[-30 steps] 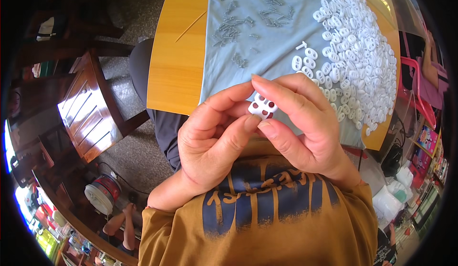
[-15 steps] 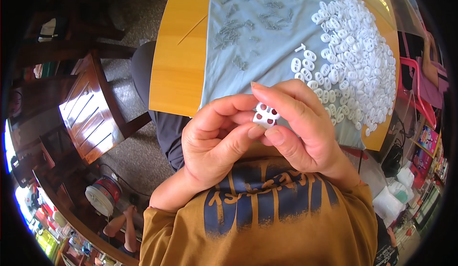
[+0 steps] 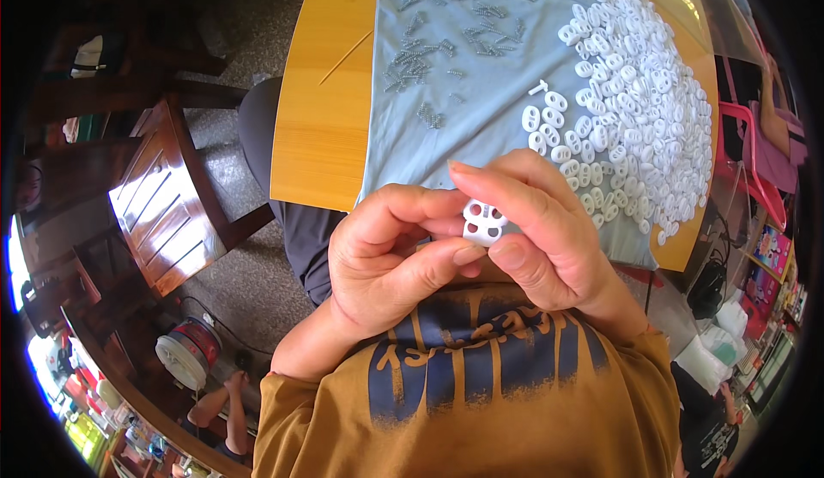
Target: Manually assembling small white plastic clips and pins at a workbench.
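Observation:
Between my two hands is a small white plastic cord lock (image 3: 484,222), with two pairs of round holes showing. My left hand (image 3: 390,251) closes on its left side with thumb and forefinger. My right hand (image 3: 549,229) curls round the right side, forefinger above and thumb below, its fingertips at the piece. Just beyond the right hand lie several loose white two-hole pieces (image 3: 553,117), beside a big heap of similar white pieces (image 3: 639,92). Small metal springs (image 3: 410,66) are scattered on the grey-blue cloth (image 3: 481,126); my hands are apart from them.
The cloth covers much of a yellow wooden table (image 3: 318,135), where a thin stick (image 3: 346,56) lies at left. A small T-shaped white piece (image 3: 538,87) rests near the heap. To the left stands a wooden chair (image 3: 163,195); a pink chair (image 3: 755,169) is at right.
The cord lock has tipped and shifted slightly down and right, so its upper face and holes show more. My right thumb has drawn back a little to the right.

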`<move>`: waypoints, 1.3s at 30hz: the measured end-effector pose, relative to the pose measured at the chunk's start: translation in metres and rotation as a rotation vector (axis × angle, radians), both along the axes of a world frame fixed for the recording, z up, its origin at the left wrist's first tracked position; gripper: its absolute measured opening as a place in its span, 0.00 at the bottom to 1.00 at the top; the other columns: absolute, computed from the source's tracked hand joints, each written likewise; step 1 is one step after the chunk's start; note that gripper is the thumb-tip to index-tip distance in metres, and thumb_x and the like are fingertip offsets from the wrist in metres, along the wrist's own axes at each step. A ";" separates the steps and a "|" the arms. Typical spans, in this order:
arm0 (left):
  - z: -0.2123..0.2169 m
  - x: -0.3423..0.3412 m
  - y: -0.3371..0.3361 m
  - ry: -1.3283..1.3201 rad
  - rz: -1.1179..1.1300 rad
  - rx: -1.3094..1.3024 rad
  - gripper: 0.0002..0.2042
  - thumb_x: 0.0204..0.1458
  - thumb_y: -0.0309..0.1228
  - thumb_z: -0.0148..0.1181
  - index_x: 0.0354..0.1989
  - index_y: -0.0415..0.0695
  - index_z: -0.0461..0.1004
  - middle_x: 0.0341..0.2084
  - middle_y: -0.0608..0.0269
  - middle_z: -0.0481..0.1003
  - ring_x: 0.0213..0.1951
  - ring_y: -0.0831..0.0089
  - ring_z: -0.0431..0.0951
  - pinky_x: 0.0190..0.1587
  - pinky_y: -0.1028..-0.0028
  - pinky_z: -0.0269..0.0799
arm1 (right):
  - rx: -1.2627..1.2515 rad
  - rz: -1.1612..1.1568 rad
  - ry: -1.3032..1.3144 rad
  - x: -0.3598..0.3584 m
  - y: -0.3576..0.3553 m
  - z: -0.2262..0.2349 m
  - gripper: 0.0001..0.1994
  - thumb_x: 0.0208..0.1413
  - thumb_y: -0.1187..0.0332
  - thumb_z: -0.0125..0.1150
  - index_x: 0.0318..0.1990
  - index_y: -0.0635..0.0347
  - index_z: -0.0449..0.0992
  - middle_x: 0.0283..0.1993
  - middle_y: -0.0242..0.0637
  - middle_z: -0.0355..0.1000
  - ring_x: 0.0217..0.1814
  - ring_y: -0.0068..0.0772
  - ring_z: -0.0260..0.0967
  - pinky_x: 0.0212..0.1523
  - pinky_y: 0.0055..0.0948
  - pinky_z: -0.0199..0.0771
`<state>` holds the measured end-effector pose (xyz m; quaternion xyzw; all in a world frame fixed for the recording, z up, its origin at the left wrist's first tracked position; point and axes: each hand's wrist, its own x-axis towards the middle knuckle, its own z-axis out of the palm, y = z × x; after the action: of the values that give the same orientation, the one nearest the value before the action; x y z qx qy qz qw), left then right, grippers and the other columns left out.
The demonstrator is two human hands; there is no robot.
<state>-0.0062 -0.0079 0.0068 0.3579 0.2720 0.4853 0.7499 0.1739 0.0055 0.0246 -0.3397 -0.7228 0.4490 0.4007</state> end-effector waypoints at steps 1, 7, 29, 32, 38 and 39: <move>0.000 0.000 0.000 0.000 0.000 0.000 0.15 0.48 0.15 0.56 0.45 0.35 0.66 0.34 0.56 0.74 0.33 0.77 0.75 0.36 0.79 0.74 | 0.027 0.002 -0.006 0.000 0.001 -0.002 0.20 0.58 0.68 0.50 0.56 0.69 0.63 0.41 0.41 0.65 0.35 0.32 0.65 0.35 0.25 0.68; -0.001 0.003 -0.001 -0.024 0.016 -0.017 0.14 0.48 0.15 0.57 0.43 0.36 0.66 0.33 0.56 0.74 0.32 0.78 0.75 0.34 0.81 0.73 | 0.014 -0.008 0.015 -0.001 -0.003 -0.004 0.20 0.60 0.67 0.47 0.56 0.69 0.62 0.41 0.41 0.64 0.33 0.29 0.65 0.33 0.24 0.68; -0.009 0.011 -0.008 0.110 0.081 0.128 0.08 0.49 0.20 0.59 0.36 0.36 0.67 0.26 0.62 0.74 0.24 0.82 0.74 0.26 0.83 0.70 | 0.302 -0.262 0.084 -0.020 -0.008 -0.024 0.13 0.59 0.69 0.44 0.45 0.70 0.70 0.33 0.41 0.67 0.23 0.29 0.63 0.26 0.24 0.65; -0.006 0.013 -0.010 0.175 0.101 0.141 0.08 0.49 0.20 0.59 0.36 0.36 0.67 0.25 0.63 0.74 0.24 0.82 0.74 0.24 0.84 0.70 | 0.328 -0.272 0.091 -0.020 -0.008 -0.029 0.14 0.60 0.68 0.43 0.44 0.70 0.69 0.32 0.42 0.68 0.25 0.29 0.64 0.26 0.25 0.66; -0.007 0.017 -0.009 0.226 0.133 0.163 0.08 0.50 0.20 0.58 0.37 0.36 0.67 0.25 0.63 0.74 0.23 0.82 0.74 0.24 0.84 0.70 | 0.202 -0.273 0.129 -0.018 -0.009 -0.029 0.15 0.60 0.67 0.43 0.44 0.71 0.69 0.32 0.42 0.68 0.29 0.32 0.65 0.29 0.27 0.66; -0.007 0.017 -0.009 0.216 0.141 0.175 0.09 0.50 0.20 0.58 0.37 0.36 0.66 0.25 0.62 0.74 0.24 0.82 0.74 0.25 0.84 0.70 | 0.204 -0.275 0.130 -0.019 -0.009 -0.027 0.15 0.60 0.67 0.43 0.44 0.71 0.69 0.32 0.42 0.68 0.29 0.32 0.65 0.29 0.27 0.66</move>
<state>0.0106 -0.0170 -0.0004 0.4518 0.3324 0.5174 0.6463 0.1548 -0.0038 -0.0026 -0.3633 -0.6839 0.3353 0.5365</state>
